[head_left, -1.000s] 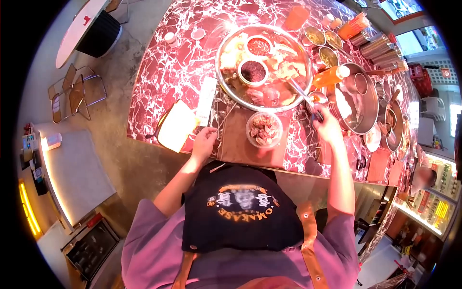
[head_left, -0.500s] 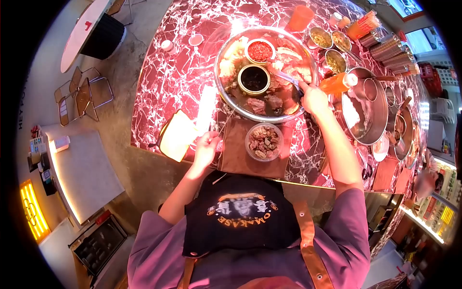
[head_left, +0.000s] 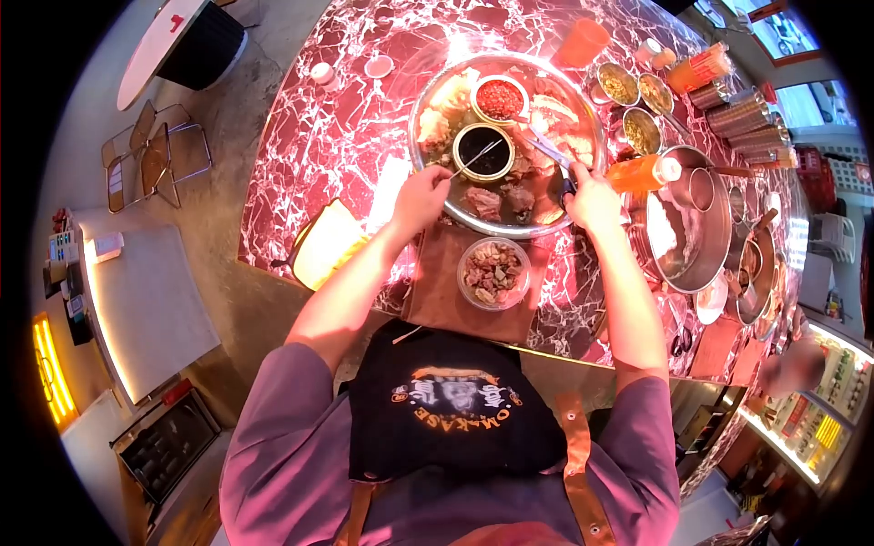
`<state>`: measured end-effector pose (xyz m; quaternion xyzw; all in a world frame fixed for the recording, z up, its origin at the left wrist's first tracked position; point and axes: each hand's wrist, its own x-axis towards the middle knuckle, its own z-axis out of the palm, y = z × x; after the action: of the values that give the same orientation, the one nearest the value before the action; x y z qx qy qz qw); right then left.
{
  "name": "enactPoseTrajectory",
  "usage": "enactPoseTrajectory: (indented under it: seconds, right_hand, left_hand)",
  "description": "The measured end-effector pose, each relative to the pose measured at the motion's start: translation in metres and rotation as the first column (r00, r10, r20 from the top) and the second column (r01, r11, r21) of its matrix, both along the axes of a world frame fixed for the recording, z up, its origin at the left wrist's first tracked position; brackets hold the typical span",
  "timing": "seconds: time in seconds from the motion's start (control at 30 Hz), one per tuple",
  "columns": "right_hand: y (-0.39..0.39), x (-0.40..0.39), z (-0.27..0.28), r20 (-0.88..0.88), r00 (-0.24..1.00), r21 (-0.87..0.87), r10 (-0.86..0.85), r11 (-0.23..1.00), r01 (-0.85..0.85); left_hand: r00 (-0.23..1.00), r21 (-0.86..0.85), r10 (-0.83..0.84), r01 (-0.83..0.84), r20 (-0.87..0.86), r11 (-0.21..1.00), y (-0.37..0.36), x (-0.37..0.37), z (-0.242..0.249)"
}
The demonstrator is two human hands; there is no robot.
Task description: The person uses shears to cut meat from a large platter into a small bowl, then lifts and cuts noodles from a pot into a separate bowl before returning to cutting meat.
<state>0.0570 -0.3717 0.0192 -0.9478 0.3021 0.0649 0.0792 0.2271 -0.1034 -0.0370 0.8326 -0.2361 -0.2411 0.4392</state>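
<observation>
My left hand (head_left: 421, 196) holds a thin metal utensil (head_left: 477, 156) whose tip reaches the bowl of dark sauce (head_left: 484, 151). That bowl sits in a large round steel tray (head_left: 425, 193) of cooked meat pieces, beside a bowl of red chili (head_left: 500, 98). My right hand (head_left: 590, 197) grips metal tongs (head_left: 544, 150) that point into the tray's meat. A clear plastic bowl of chopped meat (head_left: 492, 272) stands on a brown cutting board (head_left: 442, 284) between my arms, close to my apron.
The counter (head_left: 320, 136) is red marble. An orange sauce bottle (head_left: 640, 172), steel pots (head_left: 685, 218), small condiment bowls (head_left: 642, 130) and stacked steel cups (head_left: 739, 111) crowd the right side. An orange cup (head_left: 581, 43) stands behind the tray. A yellow-lit board (head_left: 326, 244) lies left.
My left hand rose from the board's left edge to the tray with a utensil at the dark sauce bowl. My right hand stays at the tray's right rim with the tongs.
</observation>
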Motion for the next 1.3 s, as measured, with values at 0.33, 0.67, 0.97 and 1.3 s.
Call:
enactPoseTrajectory:
  seconds: [0.33,0.67,0.97,1.3]
  right_hand:
    - [-0.032,0.000,-0.012,-0.021,0.965,0.219,-0.263,0.940,0.261]
    - [-0.028,-0.004,-0.010,-0.027,0.964,0.233,-0.265,0.936,0.264]
    - [-0.054,0.022,0.010,0.023,0.929,0.190,-0.370,0.914,0.359]
    - [-0.056,-0.004,-0.021,-0.271,0.915,0.160,-0.298,0.924,0.348]
  left_hand:
    - [0.984,0.321,-0.123,0.076,0.129,0.944,-0.051,0.026,0.018]
    - [0.975,0.218,-0.168,0.135,0.145,0.967,-0.035,0.025,0.027]
    - [0.980,0.035,-0.089,0.096,-0.177,0.995,0.024,-0.027,0.005]
    - [0.944,-0.072,0.004,-0.030,-0.329,0.997,0.071,-0.044,-0.015]
